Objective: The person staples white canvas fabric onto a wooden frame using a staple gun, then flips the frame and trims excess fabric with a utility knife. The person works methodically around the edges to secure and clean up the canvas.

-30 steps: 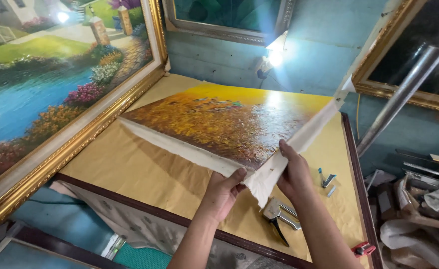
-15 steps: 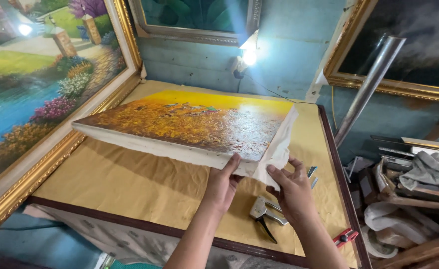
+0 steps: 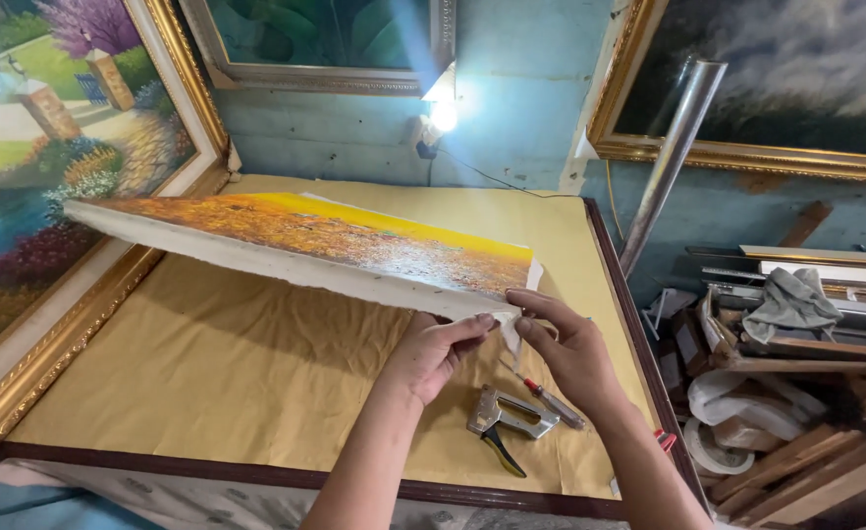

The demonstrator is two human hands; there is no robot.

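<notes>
A stretched canvas painting (image 3: pixel 335 240) in yellow, orange and brown is lifted off the table and tilted, its white edge toward me. My left hand (image 3: pixel 440 355) grips the canvas's near right corner from below. My right hand (image 3: pixel 568 345) pinches the loose white canvas flap at that same corner. A metal staple gun (image 3: pixel 508 419) and a red-handled screwdriver (image 3: pixel 549 400) lie on the table just below my hands.
The table (image 3: pixel 237 383) is covered with tan paper and has a dark wooden rim. Large gold-framed paintings lean at the left (image 3: pixel 50 196), back and right. A metal tube (image 3: pixel 671 157) leans by the wall. Wood strips and rags (image 3: pixel 796 334) pile up at the right.
The painting has swung round and tipped flatter, its far end now pointing left. Both hands moved to its near right corner, and my view has shifted right.
</notes>
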